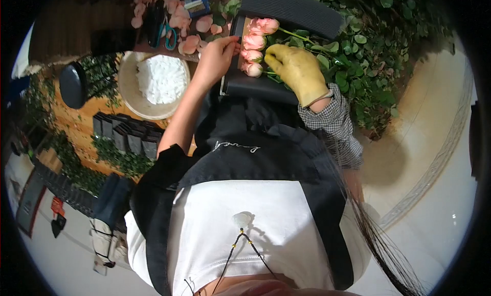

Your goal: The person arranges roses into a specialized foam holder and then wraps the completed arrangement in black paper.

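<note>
Four pink roses [260, 26] lie in a column on brown card inside a dark, ridged wrap [289, 10], their leafy stems pointing right. My bare left hand [222, 51] has its fingers closed at the left edge of the brown card [239, 42], beside the flower heads. My right hand [294, 71], in a yellow rubber glove, is just right of the lower roses, fingers curled in over the stems; what lies between its fingertips is hidden.
Loose petals [179, 17], teal-handled scissors [170, 36] and a blue box [197, 2] sit upper left. A bowl of white pieces [128, 83], black blocks [120, 129] and a round black object [71, 86] are left. Dense greenery [376, 66] fills the upper right.
</note>
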Tool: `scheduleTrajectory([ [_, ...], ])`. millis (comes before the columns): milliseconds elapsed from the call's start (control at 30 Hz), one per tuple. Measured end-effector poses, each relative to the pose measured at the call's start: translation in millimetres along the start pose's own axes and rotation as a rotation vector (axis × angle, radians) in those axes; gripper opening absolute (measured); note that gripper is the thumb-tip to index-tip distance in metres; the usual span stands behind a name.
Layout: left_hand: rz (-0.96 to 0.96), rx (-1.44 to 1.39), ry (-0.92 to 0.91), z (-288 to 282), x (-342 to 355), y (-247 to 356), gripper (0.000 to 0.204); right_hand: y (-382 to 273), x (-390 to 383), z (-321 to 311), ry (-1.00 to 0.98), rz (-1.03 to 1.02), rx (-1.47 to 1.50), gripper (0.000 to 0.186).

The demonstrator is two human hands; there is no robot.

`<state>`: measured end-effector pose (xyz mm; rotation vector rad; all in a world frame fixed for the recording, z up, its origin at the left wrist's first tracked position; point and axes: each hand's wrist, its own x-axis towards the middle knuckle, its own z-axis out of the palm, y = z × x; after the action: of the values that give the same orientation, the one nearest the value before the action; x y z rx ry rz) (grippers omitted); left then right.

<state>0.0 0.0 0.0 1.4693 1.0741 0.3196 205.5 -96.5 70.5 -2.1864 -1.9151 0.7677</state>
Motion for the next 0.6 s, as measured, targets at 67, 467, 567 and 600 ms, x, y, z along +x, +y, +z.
scheduleTrajectory([
  [67,0.026,0.07,-0.025,-6,1,-6,0.03,-7,5,10,-0.117,-0.046,-0.117,0.038],
  [467,0.071,0.025,-0.149,-4,8,10,0.037,8,8,8,-0.128,-0.126,-0.176,0.044],
  [567,-0.022,-0.108,-0.152,-7,2,15,0.037,7,4,10,-0.125,-0.168,-0.207,0.043],
  [600,-0.067,-0.157,-0.152,-8,1,18,0.037,9,3,8,-0.11,-0.197,-0.191,0.042],
])
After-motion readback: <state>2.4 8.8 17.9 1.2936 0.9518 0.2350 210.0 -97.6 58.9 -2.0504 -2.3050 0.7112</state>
